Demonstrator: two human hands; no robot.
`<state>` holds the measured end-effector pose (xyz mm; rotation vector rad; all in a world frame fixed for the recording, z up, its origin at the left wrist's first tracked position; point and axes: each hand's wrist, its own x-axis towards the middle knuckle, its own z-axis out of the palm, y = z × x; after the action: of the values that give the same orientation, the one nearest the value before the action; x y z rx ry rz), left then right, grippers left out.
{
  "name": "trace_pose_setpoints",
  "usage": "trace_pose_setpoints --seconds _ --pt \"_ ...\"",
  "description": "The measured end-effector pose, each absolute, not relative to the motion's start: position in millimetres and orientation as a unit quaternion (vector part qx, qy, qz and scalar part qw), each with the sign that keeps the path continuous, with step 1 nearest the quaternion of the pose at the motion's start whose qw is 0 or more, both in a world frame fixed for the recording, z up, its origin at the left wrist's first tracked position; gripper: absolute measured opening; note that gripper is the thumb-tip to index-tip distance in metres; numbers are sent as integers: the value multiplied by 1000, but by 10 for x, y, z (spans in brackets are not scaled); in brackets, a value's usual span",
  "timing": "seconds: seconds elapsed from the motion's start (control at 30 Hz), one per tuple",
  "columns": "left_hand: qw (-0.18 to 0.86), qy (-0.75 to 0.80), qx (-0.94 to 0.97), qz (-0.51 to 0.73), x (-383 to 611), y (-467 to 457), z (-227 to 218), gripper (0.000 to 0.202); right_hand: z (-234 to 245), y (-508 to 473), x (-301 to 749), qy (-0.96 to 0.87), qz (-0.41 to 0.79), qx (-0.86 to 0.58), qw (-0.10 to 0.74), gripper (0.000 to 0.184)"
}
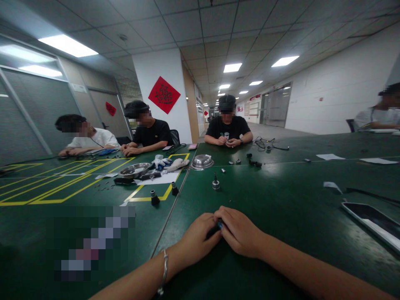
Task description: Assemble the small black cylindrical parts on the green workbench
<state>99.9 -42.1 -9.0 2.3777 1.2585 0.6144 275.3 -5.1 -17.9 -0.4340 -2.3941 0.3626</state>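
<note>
My left hand (200, 234) and my right hand (240, 232) meet low over the green table, fingers curled together. Between them is a small dark piece (219, 225) with a bluish glint, mostly covered by the fingers, so its kind is unclear. A silver bangle (165, 266) circles my left wrist. Just beyond the hands, a round metal part with an upright dark stem (215, 183) stands on the table. To its left are two black tapered pieces with metal tops, the nearer one (154, 198) and the farther one (174, 189).
A shiny metal bowl (202, 161), a metal dish (135, 169) and gloves (176, 165) lie farther off. Small dark parts (255, 164) and cables (265, 143) sit at back right. A tray-like object (375, 225) is at right. Several people sit around the table (296, 200).
</note>
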Motion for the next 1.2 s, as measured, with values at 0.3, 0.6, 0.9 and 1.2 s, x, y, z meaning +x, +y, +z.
trace_pose_setpoints --seconds 0.3,0.6,0.9,1.2 --pt "185 437 851 224 995 -429 -111 15 -167 -31 2766 -889 254 -178 338 19" --pt "202 428 851 228 987 -413 -130 19 -197 15 2712 -810 450 -230 297 16" --pt "188 432 859 200 995 -423 -89 15 -323 135 2699 -718 614 -175 278 26" --pt "184 435 860 195 991 -436 -67 21 -270 184 2767 -739 613 -144 240 31"
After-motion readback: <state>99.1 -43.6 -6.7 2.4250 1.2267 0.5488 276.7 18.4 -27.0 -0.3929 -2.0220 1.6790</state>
